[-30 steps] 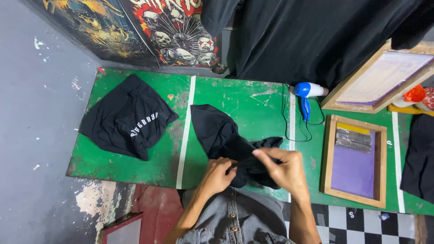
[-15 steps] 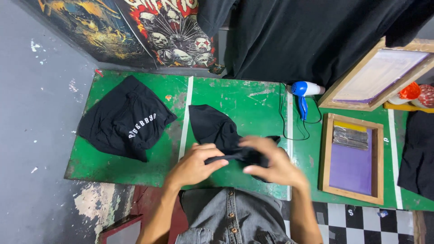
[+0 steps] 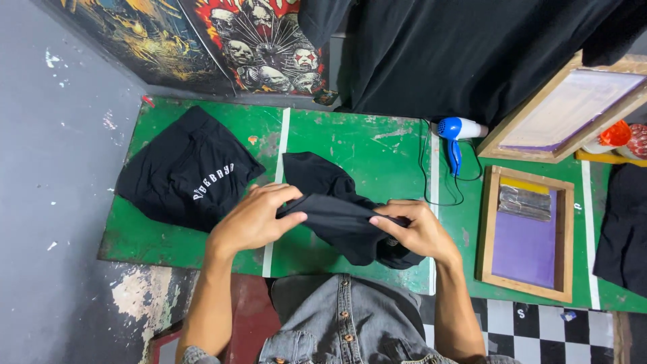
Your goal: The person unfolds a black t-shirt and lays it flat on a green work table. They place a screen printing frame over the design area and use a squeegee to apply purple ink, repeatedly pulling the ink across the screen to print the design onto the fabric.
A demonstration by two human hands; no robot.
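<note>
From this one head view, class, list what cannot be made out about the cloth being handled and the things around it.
- Black cloth: bunched between the left hand and right hand, so its shape and any print are hidden.
- Folded black garment: its underside is hidden.
- Wooden frame: cut off by the right edge.
- Hair dryer: its cord runs under the hanging black fabric.
</note>
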